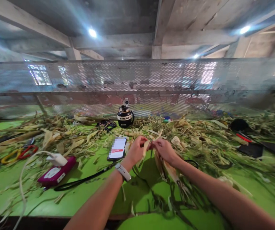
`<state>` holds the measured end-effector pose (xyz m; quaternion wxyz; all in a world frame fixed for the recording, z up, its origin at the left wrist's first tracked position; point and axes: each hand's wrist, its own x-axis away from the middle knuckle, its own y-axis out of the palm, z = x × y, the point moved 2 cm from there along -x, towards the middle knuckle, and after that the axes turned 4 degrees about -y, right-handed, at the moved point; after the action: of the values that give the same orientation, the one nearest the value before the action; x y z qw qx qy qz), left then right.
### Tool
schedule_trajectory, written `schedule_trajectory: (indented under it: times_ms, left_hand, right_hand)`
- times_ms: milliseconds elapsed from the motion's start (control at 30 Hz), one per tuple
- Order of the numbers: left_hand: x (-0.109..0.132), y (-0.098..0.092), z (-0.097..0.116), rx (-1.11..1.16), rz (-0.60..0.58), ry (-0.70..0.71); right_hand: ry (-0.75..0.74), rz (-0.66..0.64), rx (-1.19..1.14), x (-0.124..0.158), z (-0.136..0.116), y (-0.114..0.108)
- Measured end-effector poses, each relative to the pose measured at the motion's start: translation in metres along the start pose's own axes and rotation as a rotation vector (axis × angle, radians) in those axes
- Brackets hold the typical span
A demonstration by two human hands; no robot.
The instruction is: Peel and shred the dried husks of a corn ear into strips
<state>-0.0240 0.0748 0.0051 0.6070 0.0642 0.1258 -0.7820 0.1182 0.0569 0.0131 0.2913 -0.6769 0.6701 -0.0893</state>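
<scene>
My left hand [137,149] and my right hand [164,150] meet over the green table [84,198], both closed on a dry corn husk strip [146,147]. More pale husk [169,169] hangs down under my right hand toward the table. A white watch [123,171] sits on my left wrist. A phone [117,148] with a lit screen lies just left of my left hand.
Dry husks [200,140] litter the table. A black jug [125,117] stands at the back by a perforated metal screen [137,83]. A magenta power bank [56,172] with a white plug and cable lies left, red and yellow scissors [19,153] further left, dark tools [250,147] right.
</scene>
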Motion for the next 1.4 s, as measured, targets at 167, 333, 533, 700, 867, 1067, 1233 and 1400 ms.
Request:
schedule_trajectory:
  times_ms: [167, 333, 533, 700, 867, 1067, 1233, 1400]
  left_hand:
    - [0.0, 0.001, 0.001, -0.045, 0.108, 0.062]
    - [0.005, 0.002, 0.005, -0.066, 0.162, 0.131]
    - [0.005, -0.002, 0.006, -0.052, 0.135, 0.134]
    - [0.003, -0.002, 0.008, 0.083, 0.016, 0.057]
    - [0.004, -0.001, 0.012, 0.152, -0.041, 0.032]
    - [0.005, -0.002, 0.013, 0.164, -0.063, 0.023]
    - [0.004, -0.002, 0.014, 0.18, -0.066, 0.041]
    - [0.005, 0.0, 0.016, 0.174, 0.001, 0.062]
  right_hand:
    - [0.159, -0.109, -0.343, 0.007, -0.009, 0.007]
    - [0.188, -0.174, -0.431, 0.011, -0.018, 0.01]
    - [0.159, -0.144, -0.506, 0.011, -0.02, 0.006]
    - [0.118, -0.14, -0.369, 0.006, -0.012, 0.002]
    - [-0.269, 0.164, 0.107, 0.0, -0.009, -0.008]
    - [-0.216, 0.013, -0.197, -0.001, -0.006, 0.001]
    - [-0.17, 0.038, -0.344, 0.0, -0.006, 0.003]
    - [-0.149, 0.106, -0.428, 0.004, -0.009, 0.004]
